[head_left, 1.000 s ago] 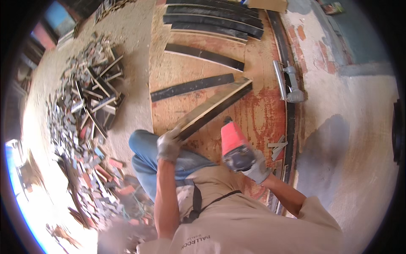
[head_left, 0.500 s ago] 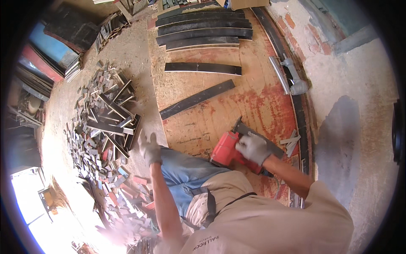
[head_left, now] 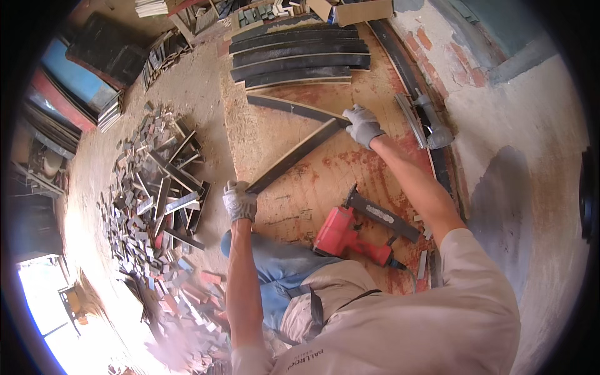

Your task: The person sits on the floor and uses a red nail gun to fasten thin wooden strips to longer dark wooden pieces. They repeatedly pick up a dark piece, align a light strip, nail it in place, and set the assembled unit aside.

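I see the left hand (head_left: 239, 201) gripping a dark strip (head_left: 294, 154) at the left edge of the board (head_left: 290, 197), the right hand (head_left: 364, 127) closed where a second strip (head_left: 290, 107) meets it, both probably light, stiff, best held endwise.

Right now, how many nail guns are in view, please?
2: a red gun on the wide board, a grey gun at its right edge. More may be hidden.

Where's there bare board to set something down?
Bare board: between the lower dark strip and the red tool; a wedge between that strip and the upper strip. Crowded: the strip stack beyond and the scrap heap left.
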The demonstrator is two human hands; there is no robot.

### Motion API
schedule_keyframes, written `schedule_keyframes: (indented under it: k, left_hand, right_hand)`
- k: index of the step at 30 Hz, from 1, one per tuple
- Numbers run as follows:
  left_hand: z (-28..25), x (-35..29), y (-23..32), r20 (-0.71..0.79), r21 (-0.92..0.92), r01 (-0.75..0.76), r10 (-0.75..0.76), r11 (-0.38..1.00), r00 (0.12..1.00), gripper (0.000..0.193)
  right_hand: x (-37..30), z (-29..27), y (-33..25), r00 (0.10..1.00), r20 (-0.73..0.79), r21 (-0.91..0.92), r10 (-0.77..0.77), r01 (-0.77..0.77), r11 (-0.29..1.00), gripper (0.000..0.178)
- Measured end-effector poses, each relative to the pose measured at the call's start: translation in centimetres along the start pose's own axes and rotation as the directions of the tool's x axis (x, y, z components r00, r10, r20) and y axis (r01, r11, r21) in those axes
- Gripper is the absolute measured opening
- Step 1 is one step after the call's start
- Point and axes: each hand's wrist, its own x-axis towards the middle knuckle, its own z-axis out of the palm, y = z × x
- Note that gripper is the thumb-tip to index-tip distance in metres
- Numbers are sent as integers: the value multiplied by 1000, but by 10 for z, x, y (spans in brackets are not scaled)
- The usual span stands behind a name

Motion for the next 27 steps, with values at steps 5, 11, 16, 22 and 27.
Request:
schedule_keyframes:
  k: [5,11,16,22,27]
  left_hand:
    - [24,-40,-21,-155,-210,-231,201,950,967,17]
    - [23,-73,-23,-153,-402,-137,81,905,985,23]
    - [34,-84,-13,-232,-433,-22,-88,901,969,28]
    - [33,-93,-13,-102,-553,178,-278,814,955,38]
    - [28,-91,-1,-89,-629,155,-268,762,959,38]
  right_hand:
    - [-26,-17,3,911,-406,82,-74,117,990,20]
    - [-87,-13,-16,907,-342,212,-245,329,920,19]
    - [-95,29,-22,958,-120,296,-261,285,912,20]
    - [-102,23,-33,998,-39,436,-43,56,898,29]
    - [-139,13,-25,890,71,222,450,-454,863,67]
